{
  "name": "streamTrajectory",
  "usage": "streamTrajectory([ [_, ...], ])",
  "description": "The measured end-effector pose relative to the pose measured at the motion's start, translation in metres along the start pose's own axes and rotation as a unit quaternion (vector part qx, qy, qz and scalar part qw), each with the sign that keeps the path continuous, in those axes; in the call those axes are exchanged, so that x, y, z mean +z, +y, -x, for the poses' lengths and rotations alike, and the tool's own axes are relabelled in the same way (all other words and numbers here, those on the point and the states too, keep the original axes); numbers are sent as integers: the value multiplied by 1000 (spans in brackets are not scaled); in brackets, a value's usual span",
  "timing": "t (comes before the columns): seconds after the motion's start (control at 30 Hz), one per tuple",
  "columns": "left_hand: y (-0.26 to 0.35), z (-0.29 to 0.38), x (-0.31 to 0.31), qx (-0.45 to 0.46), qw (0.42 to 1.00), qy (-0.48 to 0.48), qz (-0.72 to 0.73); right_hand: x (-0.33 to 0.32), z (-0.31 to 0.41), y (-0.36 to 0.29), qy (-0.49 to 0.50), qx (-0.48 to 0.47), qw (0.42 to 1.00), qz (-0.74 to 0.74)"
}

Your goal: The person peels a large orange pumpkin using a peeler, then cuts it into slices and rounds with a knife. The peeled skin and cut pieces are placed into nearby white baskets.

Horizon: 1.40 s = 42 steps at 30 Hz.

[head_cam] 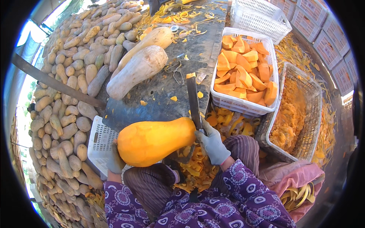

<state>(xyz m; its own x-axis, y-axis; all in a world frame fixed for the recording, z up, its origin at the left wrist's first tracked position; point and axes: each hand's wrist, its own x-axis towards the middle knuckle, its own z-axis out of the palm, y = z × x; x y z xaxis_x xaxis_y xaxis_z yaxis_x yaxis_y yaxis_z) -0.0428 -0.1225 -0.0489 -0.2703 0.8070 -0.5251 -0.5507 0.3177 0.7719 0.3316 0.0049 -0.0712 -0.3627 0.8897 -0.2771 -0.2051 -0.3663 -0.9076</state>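
A peeled orange butternut-type squash (154, 142) lies level above my knees. My left hand (115, 159), in a grey glove, holds its wide end. At the narrow end my right hand (212, 142), also gloved, grips the handle of a broad-bladed knife (193, 97). The blade points away from me, with a bit of orange flesh at its tip. Blade and squash neck overlap in view; I cannot tell whether they touch. Two unpeeled squashes, one whitish (138, 71) and one tan (154, 38), rest on the dark work board (182, 105) beyond.
A white crate (215, 97) of orange squash chunks stands right of the board. Beside it, another crate (318, 114) holds stringy pulp. A pink sack (273, 176) contains peelings. Whole squashes (68, 114) are heaped at left. Peelings (196, 171) cover the ground between my legs.
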Motion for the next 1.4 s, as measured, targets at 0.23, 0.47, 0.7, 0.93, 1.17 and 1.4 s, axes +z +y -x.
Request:
streamTrajectory([
  [0.23,9,-12,-14,172,975,-32,-135,25,-27,6,22,12,998,59],
  [0.47,13,-11,-30,103,992,-66,-41,17,-33,37,12,-36,998,51],
  [0.7,22,34,-2,61,990,-46,-119,6,-19,37,-28,2,998,51],
  [0.93,36,44,51,240,730,4,-641,3,-4,24,-36,-13,991,132],
  [1.17,-1,11,204,242,411,-41,-878,-11,15,11,-13,-247,914,321],
  [1.4,-21,-9,218,226,387,-39,-893,-30,58,-14,-55,-256,761,593],
])
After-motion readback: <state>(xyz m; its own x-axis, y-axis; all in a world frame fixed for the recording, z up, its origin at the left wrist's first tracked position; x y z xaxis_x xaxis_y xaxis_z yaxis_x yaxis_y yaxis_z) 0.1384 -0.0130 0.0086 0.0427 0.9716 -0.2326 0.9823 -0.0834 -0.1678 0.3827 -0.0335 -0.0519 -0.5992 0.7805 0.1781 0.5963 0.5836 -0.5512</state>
